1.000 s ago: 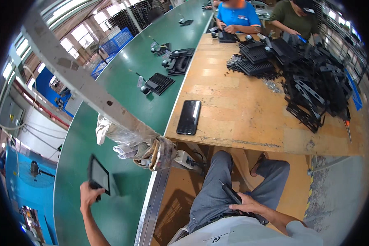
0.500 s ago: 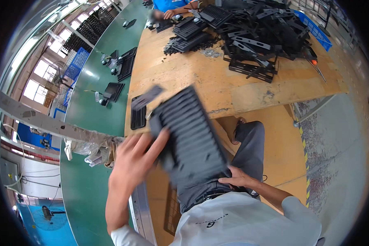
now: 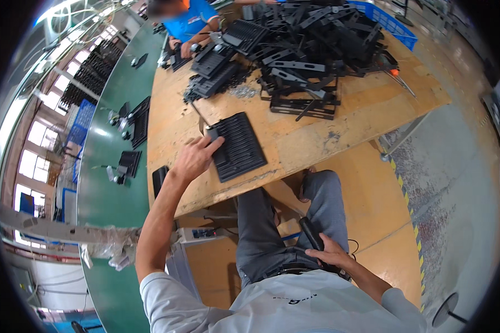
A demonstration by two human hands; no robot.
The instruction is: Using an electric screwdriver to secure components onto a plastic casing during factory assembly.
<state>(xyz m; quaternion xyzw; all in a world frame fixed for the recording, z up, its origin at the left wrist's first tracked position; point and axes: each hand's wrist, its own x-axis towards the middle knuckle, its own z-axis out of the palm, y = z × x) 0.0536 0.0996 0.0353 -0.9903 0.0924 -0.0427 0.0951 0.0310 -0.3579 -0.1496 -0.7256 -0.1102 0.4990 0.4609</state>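
left hand (image 3: 196, 157) – on ribbed black panel (image 3: 237, 146) | right hand (image 3: 331, 255) – grip around black tool (image 3: 311, 233)

Black ribbed panel (image 3: 237, 146), tan wooden table (image 3: 350, 119), green conveyor belt (image 3: 103, 166), blue crate (image 3: 395, 25).

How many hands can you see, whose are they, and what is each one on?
3. Left hand presses the black ribbed panel on the wooden bench. Right hand grips a black tool at the lap. A co-worker's hand shows at the far end; another may be hidden.
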